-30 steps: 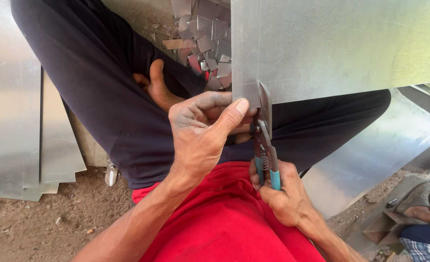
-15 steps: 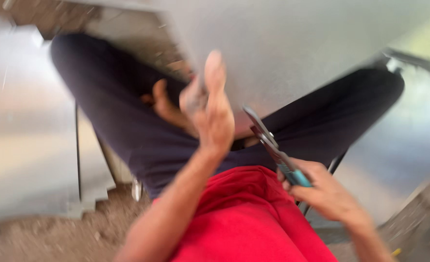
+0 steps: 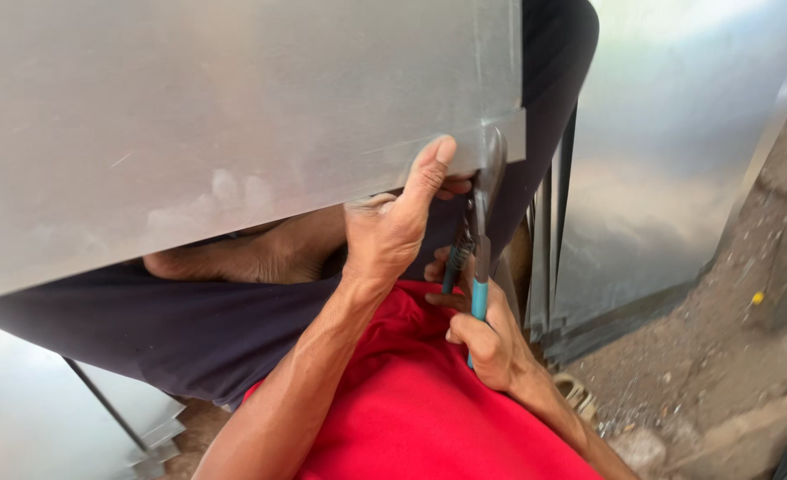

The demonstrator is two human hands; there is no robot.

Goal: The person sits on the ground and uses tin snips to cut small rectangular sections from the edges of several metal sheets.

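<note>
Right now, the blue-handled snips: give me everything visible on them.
The snips are a hand tool with dark metal blades and two teal-blue grips. They stand nearly upright, blades up, biting the lower edge of the metal sheet near its corner, beside a small tab. The right hand wraps both grips from below; the left hand pinches the sheet edge just beside the blades, thumb on top. The pivot area is partly hidden.
</note>
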